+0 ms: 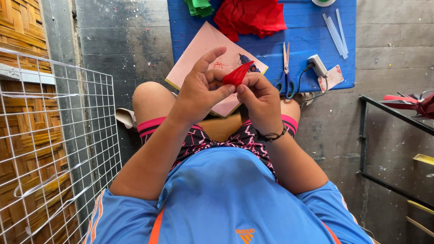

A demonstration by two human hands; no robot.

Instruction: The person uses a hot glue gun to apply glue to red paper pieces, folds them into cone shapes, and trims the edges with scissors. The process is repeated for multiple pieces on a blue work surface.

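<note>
Left hand: the left hand (201,88) is raised over the lap, thumb and fingers (224,90) pinched onto the lower edge of a small red fabric piece (236,75), index finger lifted free
Right hand: the right hand (258,100) meets it from the other side, fingers closed narrow on the same piece; a dark cord bracelet (271,135) sits at the wrist
Red fabric piece: held between both hands above the knees, rolled or folded to a pointed, petal-like shape, tip towards the board; whether it is glued I cannot tell
Pink board: a pink board (203,49) lies tilted across the near edge of the blue tabletop (307,31), with red smears and a glue gun (247,62) resting on it, partly hidden by the hands
Tabletop items: scissors with blue handles (285,74), clear glue sticks (335,32), a white plug adapter (318,65), a heap of red fabric pieces (251,17) and some green fabric (199,7) at the far edge
Surroundings: a white wire grid (54,149) leans at the person's left, a black metal rack (393,135) at the right
Progress: judged from this view, one piece is being shaped in the fingers; the heap of red pieces looks unworked, and no finished assembly shows
</note>
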